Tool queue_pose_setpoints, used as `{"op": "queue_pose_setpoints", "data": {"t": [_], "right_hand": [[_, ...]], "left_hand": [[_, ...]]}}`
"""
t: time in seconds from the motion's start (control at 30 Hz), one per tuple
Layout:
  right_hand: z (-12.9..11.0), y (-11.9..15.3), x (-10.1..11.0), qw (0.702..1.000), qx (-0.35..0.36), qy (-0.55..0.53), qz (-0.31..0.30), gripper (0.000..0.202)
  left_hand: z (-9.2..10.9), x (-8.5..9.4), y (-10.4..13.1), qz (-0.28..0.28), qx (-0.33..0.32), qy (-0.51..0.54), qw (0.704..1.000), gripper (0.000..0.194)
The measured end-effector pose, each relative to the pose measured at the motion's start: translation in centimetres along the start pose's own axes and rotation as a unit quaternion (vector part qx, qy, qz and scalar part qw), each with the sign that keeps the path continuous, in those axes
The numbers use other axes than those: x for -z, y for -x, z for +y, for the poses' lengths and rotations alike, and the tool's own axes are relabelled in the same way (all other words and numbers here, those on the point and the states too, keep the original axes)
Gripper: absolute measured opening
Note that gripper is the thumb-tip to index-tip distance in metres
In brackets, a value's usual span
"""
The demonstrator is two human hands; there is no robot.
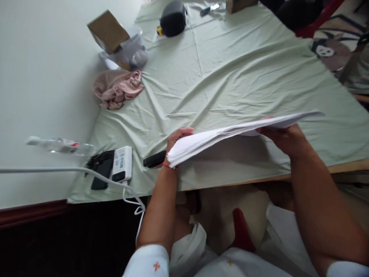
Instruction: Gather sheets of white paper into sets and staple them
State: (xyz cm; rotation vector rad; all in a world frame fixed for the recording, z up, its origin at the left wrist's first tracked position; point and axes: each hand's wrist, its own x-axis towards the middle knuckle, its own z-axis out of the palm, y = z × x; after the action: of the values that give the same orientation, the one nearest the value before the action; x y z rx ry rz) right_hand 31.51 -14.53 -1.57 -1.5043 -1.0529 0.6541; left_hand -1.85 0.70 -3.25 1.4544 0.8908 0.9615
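Note:
A thick stack of white paper sheets (219, 135) is raised above the near part of the table, seen nearly edge-on and slightly bowed. My left hand (178, 138) is closed on its left end, the thumb and fingers partly hidden behind the sheets. At the right end my right hand (281, 136) grips the stack, most of its fingers out of sight. Below and left of the paper, close to my left wrist, lies a black elongated object (155, 159) whose kind I cannot make out.
A pale green cloth (225, 80) covers the table. On the left are a power bank (122, 161), a dark phone (102, 173), a clear bottle (62, 146) and a white cable (109, 181). Farther back sit pink fabric (118, 89), a cardboard box (108, 30) on a plastic tub (135, 54) and a black case (173, 18).

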Motion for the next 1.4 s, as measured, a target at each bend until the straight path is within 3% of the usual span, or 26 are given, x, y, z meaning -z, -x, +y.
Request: {"op": "queue_pose_setpoints", "data": {"t": [0.13, 0.23, 0.43, 0.53, 0.63, 0.7, 0.87, 1.0, 1.1, 1.23, 1.4], "right_hand": [[0.1, 0.0, -0.6, 0.995, -0.024, -0.075, 0.062, 0.025], [0.3, 0.1, -0.7, 0.992, -0.033, -0.102, 0.065, 0.028], [0.3, 0.3, -0.9, 0.991, -0.016, -0.106, 0.083, 0.031], [-0.3, 0.4, -0.7, 0.992, -0.024, -0.101, 0.067, 0.036], [-1.1, 0.5, -0.5, 0.997, -0.062, -0.052, 0.004, 0.044], [-1.2, 0.4, -0.5, 0.997, -0.066, -0.039, -0.011, 0.045], [-0.2, 0.2, -0.6, 0.996, -0.036, -0.080, 0.021, 0.043], [0.2, 0.2, -0.1, 0.998, -0.059, 0.018, -0.013, 0.039], [0.0, 0.3, 0.0, 0.997, -0.056, 0.046, 0.004, 0.033], [-0.1, 0.3, -0.2, 0.996, -0.094, 0.001, 0.009, 0.043], [0.0, 0.0, -0.4, 0.993, -0.114, -0.002, 0.018, 0.044]], "left_hand": [[0.4, -0.2, 0.0, 0.016, -0.032, -0.050, 0.998, 0.032], [0.2, -0.7, -0.2, 0.050, -0.049, -0.070, 0.995, 0.041], [0.5, -1.0, -0.1, 0.064, -0.065, -0.053, 0.995, 0.054], [0.7, -0.3, 0.1, 0.052, -0.054, -0.072, 0.995, 0.060], [0.3, 0.2, 0.1, 0.022, -0.012, -0.100, 0.995, 0.063], [0.1, 0.3, 0.0, 0.015, -0.002, -0.100, 0.995, 0.062], [-0.2, 0.5, -0.1, 0.031, -0.017, -0.077, 0.996, 0.051], [-0.1, 0.7, -0.1, 0.014, 0.015, -0.111, 0.994, 0.035], [0.0, 0.9, 0.0, -0.010, -0.001, -0.106, 0.994, 0.027], [-0.3, 0.9, -0.2, -0.063, -0.007, -0.129, 0.990, 0.024], [-0.9, 0.6, -0.3, -0.055, -0.011, -0.124, 0.991, 0.026]]}}
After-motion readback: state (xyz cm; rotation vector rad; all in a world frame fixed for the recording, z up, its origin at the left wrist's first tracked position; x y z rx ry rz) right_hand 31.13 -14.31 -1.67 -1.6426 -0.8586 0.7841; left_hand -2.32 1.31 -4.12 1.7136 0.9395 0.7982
